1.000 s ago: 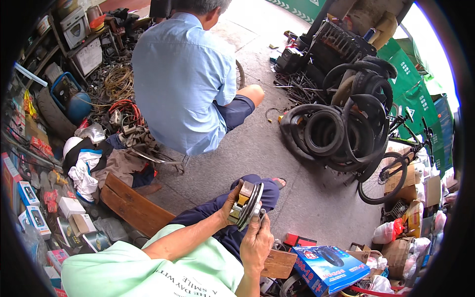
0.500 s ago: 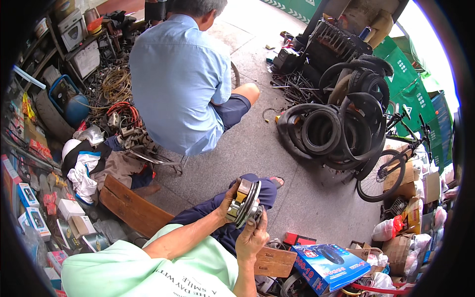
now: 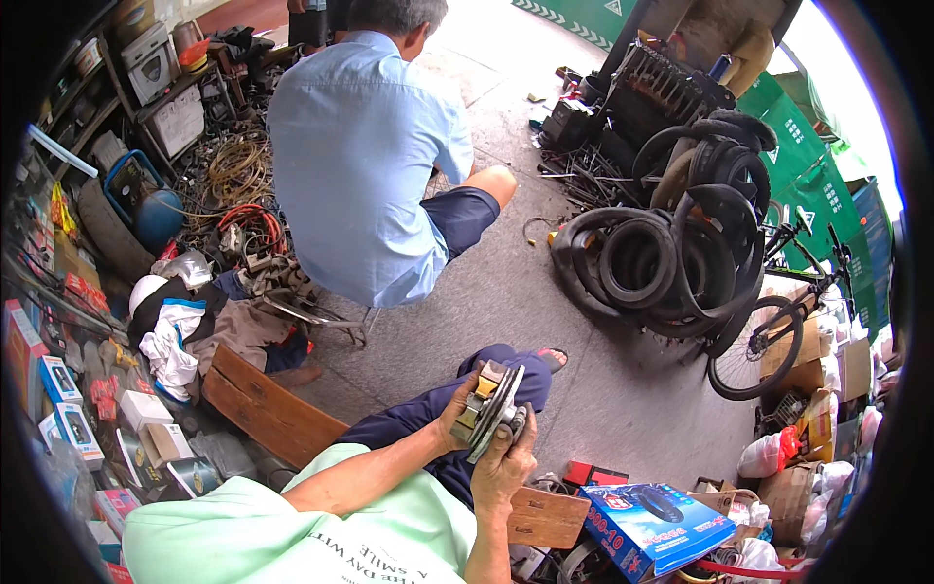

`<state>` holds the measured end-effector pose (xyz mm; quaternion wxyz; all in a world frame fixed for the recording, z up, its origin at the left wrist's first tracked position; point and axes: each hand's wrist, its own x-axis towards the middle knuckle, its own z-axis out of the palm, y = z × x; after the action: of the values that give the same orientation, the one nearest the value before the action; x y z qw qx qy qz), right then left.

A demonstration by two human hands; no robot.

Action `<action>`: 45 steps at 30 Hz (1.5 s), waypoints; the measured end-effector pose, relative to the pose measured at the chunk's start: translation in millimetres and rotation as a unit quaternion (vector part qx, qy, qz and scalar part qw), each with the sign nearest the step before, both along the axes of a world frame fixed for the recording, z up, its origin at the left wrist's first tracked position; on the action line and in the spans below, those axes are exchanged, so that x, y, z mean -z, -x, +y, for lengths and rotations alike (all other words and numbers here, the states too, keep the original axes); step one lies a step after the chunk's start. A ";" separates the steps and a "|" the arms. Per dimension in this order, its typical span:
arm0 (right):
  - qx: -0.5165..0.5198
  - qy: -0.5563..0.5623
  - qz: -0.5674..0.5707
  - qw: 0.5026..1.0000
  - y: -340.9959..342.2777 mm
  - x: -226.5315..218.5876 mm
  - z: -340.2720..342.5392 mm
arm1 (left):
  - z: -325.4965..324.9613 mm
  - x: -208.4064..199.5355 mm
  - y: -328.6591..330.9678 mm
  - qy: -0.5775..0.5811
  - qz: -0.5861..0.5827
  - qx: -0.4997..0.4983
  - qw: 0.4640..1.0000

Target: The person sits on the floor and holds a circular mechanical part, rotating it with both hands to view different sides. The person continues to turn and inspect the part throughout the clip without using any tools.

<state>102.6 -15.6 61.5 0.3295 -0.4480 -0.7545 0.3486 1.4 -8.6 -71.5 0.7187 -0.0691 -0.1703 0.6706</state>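
Above my lap I hold a round metal mechanical part [image 3: 489, 410], made of stacked disc-like plates with dark edges and a small yellow piece on its left side. It looks like a brake or hub unit; its exact kind does not show. My left hand [image 3: 454, 420] grips it from the left, fingers partly hidden behind it. From below, my right hand [image 3: 505, 461] has its thumb and fingers closed at a small metal projection on the part's right side. Dark blue trouser legs [image 3: 409, 394] lie beneath the part.
A wooden bench [image 3: 268, 407] is under me. Ahead, a person in a light blue shirt [image 3: 365, 165] sits with their back to me. Tyres [image 3: 637, 258] are heaped at the right, near a bicycle [image 3: 754, 346]. A blue box [image 3: 657, 526] lies at lower right; small boxes [image 3: 146, 409] crowd the left.
The view has shifted slightly, moving the surroundings a little rightward. Both hands still hold the metal part, which has tilted a little; my right fingers sit slightly differently at its side.
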 end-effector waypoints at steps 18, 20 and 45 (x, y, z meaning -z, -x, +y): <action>0.023 0.165 -0.001 0.986 -3.1 -52.9 -6.7 | 9.8 -25.2 6.4 0.092 0.130 -0.031 0.987; 0.023 0.120 0.015 0.992 0.1 -45.3 -9.0 | 8.1 -27.1 7.3 0.071 0.132 -0.041 0.988; 0.020 0.202 0.034 0.979 -13.6 -53.8 -7.9 | 9.8 -42.3 9.4 0.095 0.068 0.006 0.993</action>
<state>116.2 -23.5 115.3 0.2647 -0.5082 -0.6476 0.5022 -7.9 1.2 -29.2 0.7229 -0.0923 -0.0555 0.6825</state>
